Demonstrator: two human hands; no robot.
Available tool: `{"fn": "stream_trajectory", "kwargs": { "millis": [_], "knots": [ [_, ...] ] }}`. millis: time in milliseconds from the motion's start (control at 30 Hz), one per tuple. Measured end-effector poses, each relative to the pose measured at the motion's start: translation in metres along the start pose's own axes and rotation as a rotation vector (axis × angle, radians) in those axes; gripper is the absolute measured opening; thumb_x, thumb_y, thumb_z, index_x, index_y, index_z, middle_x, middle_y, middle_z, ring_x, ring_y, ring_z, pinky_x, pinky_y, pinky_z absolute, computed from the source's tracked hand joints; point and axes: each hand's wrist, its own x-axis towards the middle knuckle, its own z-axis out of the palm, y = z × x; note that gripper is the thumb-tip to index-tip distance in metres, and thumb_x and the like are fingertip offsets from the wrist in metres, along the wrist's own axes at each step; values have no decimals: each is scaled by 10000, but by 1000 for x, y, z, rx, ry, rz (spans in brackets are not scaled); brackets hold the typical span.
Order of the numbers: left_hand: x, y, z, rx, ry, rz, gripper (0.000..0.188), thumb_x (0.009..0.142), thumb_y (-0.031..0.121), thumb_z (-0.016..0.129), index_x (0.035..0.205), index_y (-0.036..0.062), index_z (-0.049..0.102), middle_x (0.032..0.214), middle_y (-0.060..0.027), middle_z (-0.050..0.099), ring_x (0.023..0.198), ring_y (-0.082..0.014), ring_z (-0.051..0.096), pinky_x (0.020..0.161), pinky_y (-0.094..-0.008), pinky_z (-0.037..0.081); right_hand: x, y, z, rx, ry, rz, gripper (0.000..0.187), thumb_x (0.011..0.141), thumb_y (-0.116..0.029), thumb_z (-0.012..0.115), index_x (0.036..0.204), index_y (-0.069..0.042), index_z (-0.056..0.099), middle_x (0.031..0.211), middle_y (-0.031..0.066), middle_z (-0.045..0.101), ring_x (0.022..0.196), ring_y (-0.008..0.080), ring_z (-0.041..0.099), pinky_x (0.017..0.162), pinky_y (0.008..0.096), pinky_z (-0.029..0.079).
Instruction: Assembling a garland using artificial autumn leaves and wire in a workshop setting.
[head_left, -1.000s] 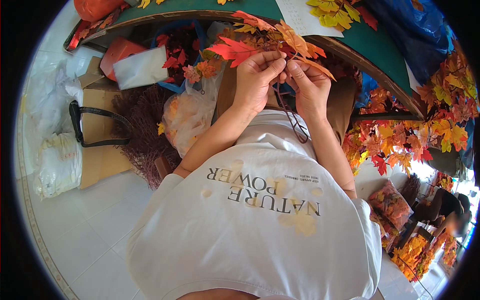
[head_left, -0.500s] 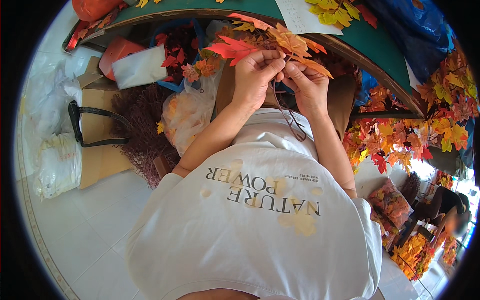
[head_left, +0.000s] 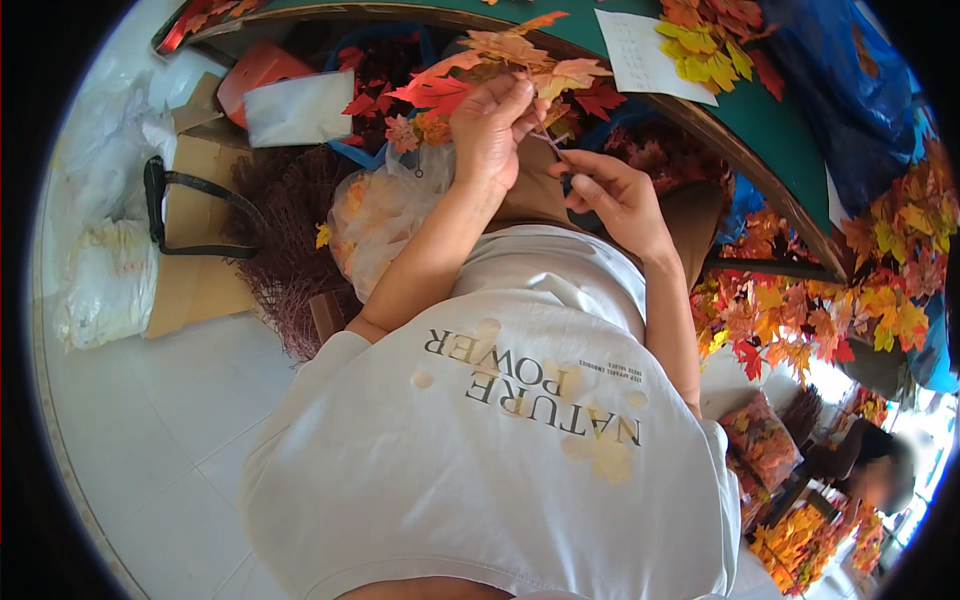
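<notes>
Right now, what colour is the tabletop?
The tabletop is dark green, best seen in the head view.

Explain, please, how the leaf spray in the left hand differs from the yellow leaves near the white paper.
The leaf spray shows orange and red; the yellow leaves look yellow, slightly greenish. The leaf spray is held by the left hand; the yellow leaves lie partly over the white paper. Both have pointed lobes.

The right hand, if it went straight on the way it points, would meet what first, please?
Most likely the left hand, around its palm or wrist, since the right hand points leftward toward it; depth is unclear.
</notes>
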Motion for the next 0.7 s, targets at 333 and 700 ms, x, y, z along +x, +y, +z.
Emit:
{"fn": "stream_trajectory", "kwargs": {
  "millis": [333,700],
  "knots": [
    [-5,-14,-5,-223,-19,-96,221,839,17,582,1052,74,574,864,-4,594,710,-108,601,592,-207,515,13,1,4,-15,304,-280,229,891,13,508,1100,22,600,1001,73,628,786,69,551,703,194,472],
    [-32,-40,9,-157,-131,-412,108,857,137,596,943,72,610,834,-22,632,718,-103,599,654,-240,469,18,-3,5,-720,503,-604,294,739,122,550,993,-2,632,1025,138,522,799,216,584,683,284,500]
  ]
}}
